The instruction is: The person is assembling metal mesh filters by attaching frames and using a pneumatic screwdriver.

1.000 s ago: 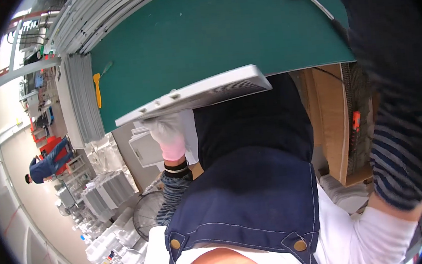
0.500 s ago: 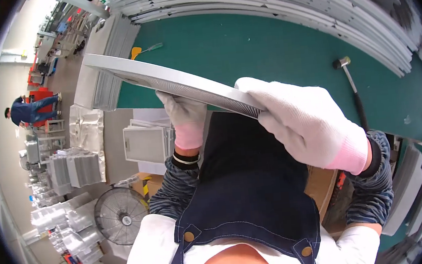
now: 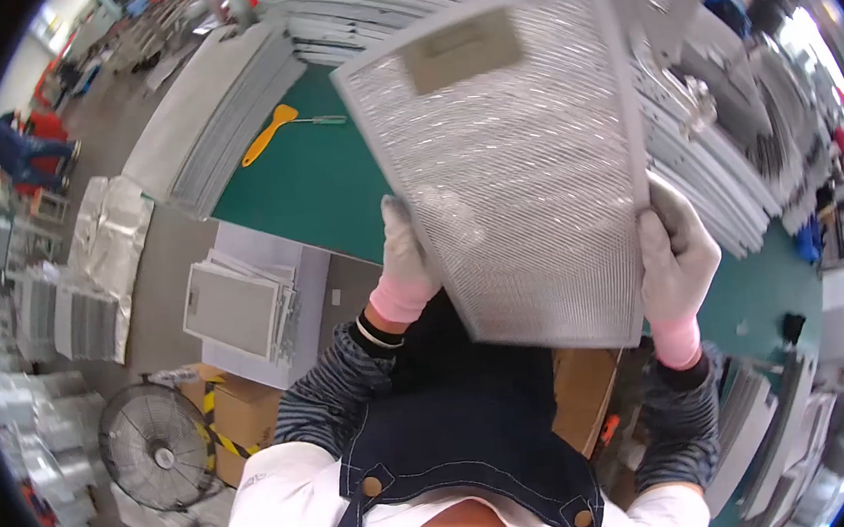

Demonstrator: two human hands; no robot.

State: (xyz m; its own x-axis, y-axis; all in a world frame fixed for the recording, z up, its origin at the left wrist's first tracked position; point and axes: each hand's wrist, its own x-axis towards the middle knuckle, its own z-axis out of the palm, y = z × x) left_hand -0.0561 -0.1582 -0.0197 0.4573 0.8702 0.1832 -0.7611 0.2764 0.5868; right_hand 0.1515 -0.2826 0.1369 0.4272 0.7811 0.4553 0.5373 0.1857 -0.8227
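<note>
I hold a large flat metal mesh filter panel (image 3: 513,155) upright in front of me, its mesh face toward the camera and a plain label patch near its top. My left hand (image 3: 403,255), in a white glove with a pink cuff, grips the panel's lower left edge. My right hand (image 3: 676,259), gloved the same way, grips its lower right edge. The panel hangs above a green table (image 3: 310,188).
Stacks of similar grey panels (image 3: 204,122) lie at the table's left and far side, more at the right (image 3: 726,177). A yellow-handled tool (image 3: 270,133) lies on the green top. A white box of panels (image 3: 240,304), a floor fan (image 3: 152,443) and a person in blue (image 3: 26,153) are to the left.
The panel was edge-on and nearly flat; it is now tilted up with its mesh face toward me. Both hands shifted to its lower edges and my view swung left across the table.
</note>
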